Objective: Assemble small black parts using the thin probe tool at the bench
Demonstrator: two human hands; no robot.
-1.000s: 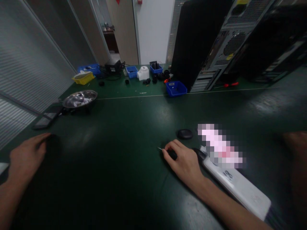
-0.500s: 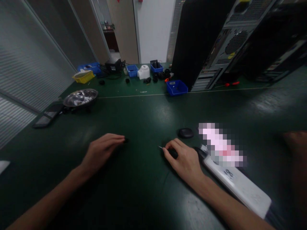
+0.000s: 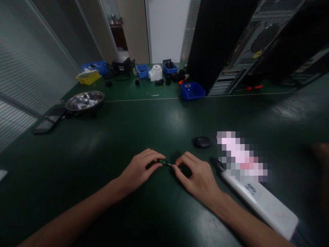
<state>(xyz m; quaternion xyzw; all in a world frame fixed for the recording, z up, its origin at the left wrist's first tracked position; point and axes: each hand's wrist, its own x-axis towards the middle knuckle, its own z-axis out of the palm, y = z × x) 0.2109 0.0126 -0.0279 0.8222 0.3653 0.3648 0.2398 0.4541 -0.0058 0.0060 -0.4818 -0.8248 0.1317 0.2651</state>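
Observation:
My left hand (image 3: 144, 166) is closed, pinching a small dark piece with a green circuit board (image 3: 161, 161) between thumb and fingers. From the right, my right hand (image 3: 196, 171) grips a small screwdriver (image 3: 186, 169) with a dark handle. Its thin metal shaft points left and reaches the edge of the circuit board; whether the tip touches it I cannot tell. Both hands are low over the dark green table (image 3: 108, 137). Just beyond my right hand lies a rounded black object (image 3: 202, 142), like a computer mouse.
To the right lies a white power strip (image 3: 269, 202), beside a pixelated pink patch. A metal bowl (image 3: 85, 100) stands at the left. Along the back are blue bins (image 3: 192, 92), a yellow tray (image 3: 88, 78) and a computer case (image 3: 218, 44). Something blurred shows at the right edge.
My left hand has moved right with the small piece, bringing it up to the screwdriver's shaft. My right hand has stayed nearly in place. The camera view has shifted slightly.

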